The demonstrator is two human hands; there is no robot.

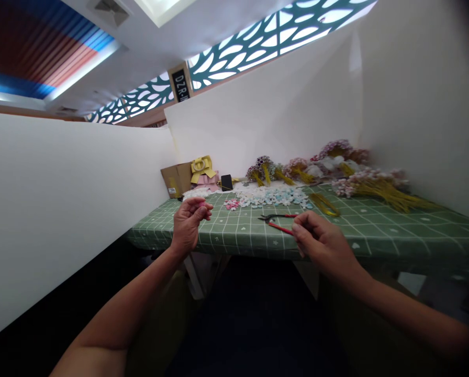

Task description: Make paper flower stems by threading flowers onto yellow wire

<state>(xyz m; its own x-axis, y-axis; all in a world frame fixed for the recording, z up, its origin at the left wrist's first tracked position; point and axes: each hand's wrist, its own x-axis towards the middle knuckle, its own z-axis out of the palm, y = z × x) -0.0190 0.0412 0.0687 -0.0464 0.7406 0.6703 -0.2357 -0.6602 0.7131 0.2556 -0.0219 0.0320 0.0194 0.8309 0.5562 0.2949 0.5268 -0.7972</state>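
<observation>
Looking down, we see a table under a green cloth with a white grid pattern, boxed in by plain white partition boards on three sides; above them runs a teal lattice panel with light behind it.

Taking the red-handled pliers lying on the cloth as our landmark: just behind them spreads a scatter of small pale blue, white and pink paper flowers, flat and petal-shaped. To the right of the pliers lies a coil of thin yellow wire, and farther right and behind, bunches of finished flower sprays on yellow stems, fluffy at the heads. Far behind and left of the pliers stand a brown cardboard box and a yellow ribbon bow.

Our left hand hovers left of the pliers, fingertips pinched together; whether it holds anything, we cannot tell. Our right hand sits at the near end of the pliers' handles, its fingers curled together over them; a firm grip is not clear.
</observation>
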